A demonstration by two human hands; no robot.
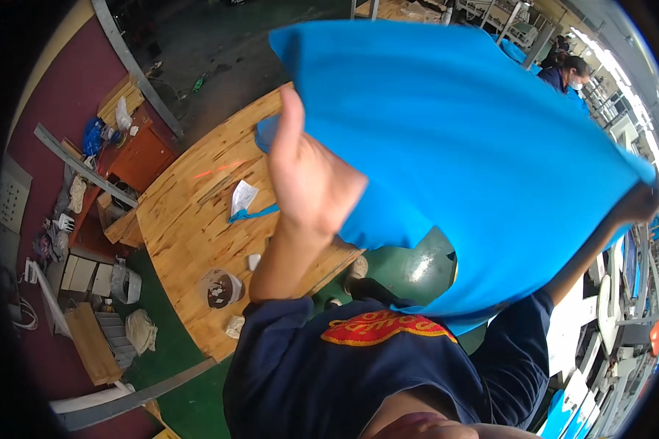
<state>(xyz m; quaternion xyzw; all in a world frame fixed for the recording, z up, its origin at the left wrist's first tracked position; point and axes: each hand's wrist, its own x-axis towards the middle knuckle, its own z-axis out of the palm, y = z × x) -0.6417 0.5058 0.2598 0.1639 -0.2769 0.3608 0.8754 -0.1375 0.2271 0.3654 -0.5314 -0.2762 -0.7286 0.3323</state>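
Observation:
A large piece of blue fabric [447,139] is spread in the air above and beyond the table. Its left part lies over the fingers of my left hand [307,179]; the thumb stands stretched up, apart from the palm, and the other fingers are hidden behind the fabric. At the far right, my right hand [639,205] is closed on the fabric's right corner, dark and slightly blurred. The fabric's lower edge hangs near my chest and has a curved cut. On the wooden table [176,241] rest a white paper slip [244,196] and a narrow blue strip [252,214].
A clear bucket with scraps [221,289] stands near the table edge, by a small white object [254,261]. A red-brown cabinet [146,154] and boxes [91,344] line the left wall. Another person [564,73] works at the back right. Racks [622,293] stand on the right.

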